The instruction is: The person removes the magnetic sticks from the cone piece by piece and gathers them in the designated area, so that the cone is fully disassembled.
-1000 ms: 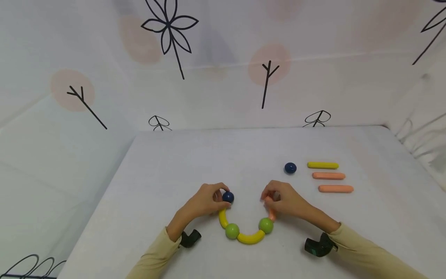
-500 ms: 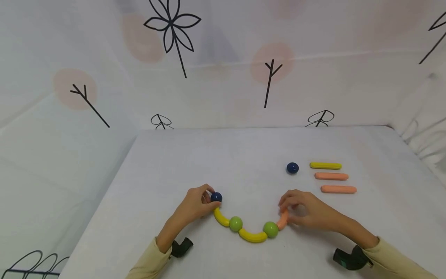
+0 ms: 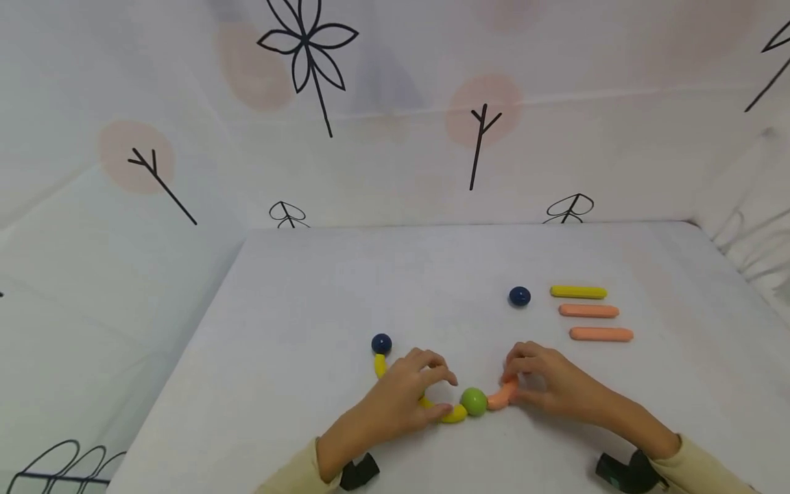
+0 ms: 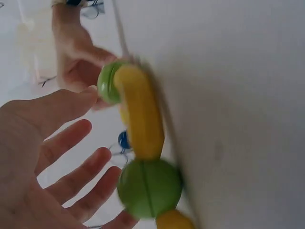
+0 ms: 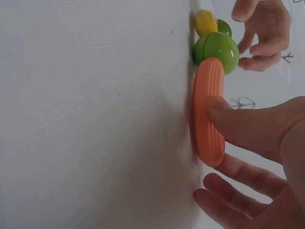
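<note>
A chain of toy pieces lies on the white table. From its left end run a blue ball (image 3: pixel 381 344), a curved yellow piece (image 3: pixel 380 366), a green ball (image 4: pixel 150 188) hidden in the head view, another curved yellow piece (image 4: pixel 140 112), a second green ball (image 3: pixel 474 401) and a curved orange piece (image 3: pixel 501 396). My right hand (image 3: pixel 549 381) pinches the orange piece between thumb and fingers at the chain's right end. Over the chain's left middle, my left hand (image 3: pixel 401 394) is spread with its fingers apart. Its thumb is close to the second yellow piece; whether it touches, I cannot tell.
Beyond my right hand lie a loose blue ball (image 3: pixel 520 296), a straight yellow stick (image 3: pixel 579 292) and two orange sticks, a far one (image 3: pixel 589 311) and a near one (image 3: pixel 601 334). White cloth (image 3: pixel 382 171) with printed plants hangs behind the table.
My left hand has let go of the blue ball and moved right, over the chain. My right hand has shifted right with the orange piece, and the chain has spread wider.
</note>
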`<state>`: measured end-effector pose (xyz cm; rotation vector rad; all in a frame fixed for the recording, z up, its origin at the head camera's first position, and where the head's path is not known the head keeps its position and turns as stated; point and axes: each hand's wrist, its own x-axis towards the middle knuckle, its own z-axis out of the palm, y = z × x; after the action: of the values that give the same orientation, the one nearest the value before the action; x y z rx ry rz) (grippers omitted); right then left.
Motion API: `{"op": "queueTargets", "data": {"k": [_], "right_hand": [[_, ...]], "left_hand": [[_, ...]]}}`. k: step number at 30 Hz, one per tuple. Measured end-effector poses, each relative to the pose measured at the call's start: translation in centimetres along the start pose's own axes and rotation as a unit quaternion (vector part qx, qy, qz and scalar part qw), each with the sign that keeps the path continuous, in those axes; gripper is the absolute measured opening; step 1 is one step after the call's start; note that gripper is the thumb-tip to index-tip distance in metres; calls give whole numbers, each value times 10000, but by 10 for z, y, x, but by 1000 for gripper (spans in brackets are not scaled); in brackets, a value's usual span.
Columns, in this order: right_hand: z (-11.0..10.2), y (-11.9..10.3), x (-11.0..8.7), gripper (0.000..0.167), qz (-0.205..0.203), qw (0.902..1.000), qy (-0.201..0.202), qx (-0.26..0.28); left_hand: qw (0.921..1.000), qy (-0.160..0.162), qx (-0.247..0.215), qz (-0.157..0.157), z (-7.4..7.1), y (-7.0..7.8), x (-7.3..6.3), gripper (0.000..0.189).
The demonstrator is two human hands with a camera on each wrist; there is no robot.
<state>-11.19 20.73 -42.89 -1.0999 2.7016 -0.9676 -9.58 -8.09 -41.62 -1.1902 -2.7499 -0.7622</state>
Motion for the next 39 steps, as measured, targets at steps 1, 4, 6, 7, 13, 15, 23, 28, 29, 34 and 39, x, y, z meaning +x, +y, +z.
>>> {"op": "queueTargets", "data": {"k": [1, 4, 6, 7, 13, 15, 23, 28, 29, 34, 39], "right_hand": [[0, 0, 0, 14, -10, 10000, 12, 13], [1, -1, -2, 14, 82, 9999, -98, 91], [1, -1, -3, 14, 112, 9995, -216, 192], [1, -1, -3, 16, 92, 9993, -259, 243], [2, -1, -6, 32, -326, 9986, -187, 379], [1, -1, -7, 33, -385, 9981, -202, 428], [-7, 4, -17, 38, -522, 9964, -102, 663], [-18, 10, -29, 39, -329, 9970, 124, 688], [-20, 11, -31, 39, -289, 9972, 160, 673], [-34, 19, -42, 36, -105, 9975, 399, 579], [-48, 27, -54, 39, 35, 9953, 874, 408]], "left_hand": [[9999, -135, -79, 73, 3, 2, 2, 23], [9985, -470, -234, 173, 10, 6, 7, 26], [9973, -639, -251, 253, 14, 8, 9, 29], [9968, -704, -233, 302, 15, 9, 10, 31], [9955, -833, -170, 422, 19, 12, 12, 35], [9953, -871, -222, 364, 19, 13, 13, 35], [9938, -1055, -341, 98, 17, 12, 12, 34], [9938, -1063, -332, 61, 16, 12, 12, 34], [9939, -1049, -326, 70, 16, 12, 11, 34], [9945, -972, -359, 179, 15, 12, 10, 35], [9948, -918, -329, 284, 15, 10, 10, 35]]}}
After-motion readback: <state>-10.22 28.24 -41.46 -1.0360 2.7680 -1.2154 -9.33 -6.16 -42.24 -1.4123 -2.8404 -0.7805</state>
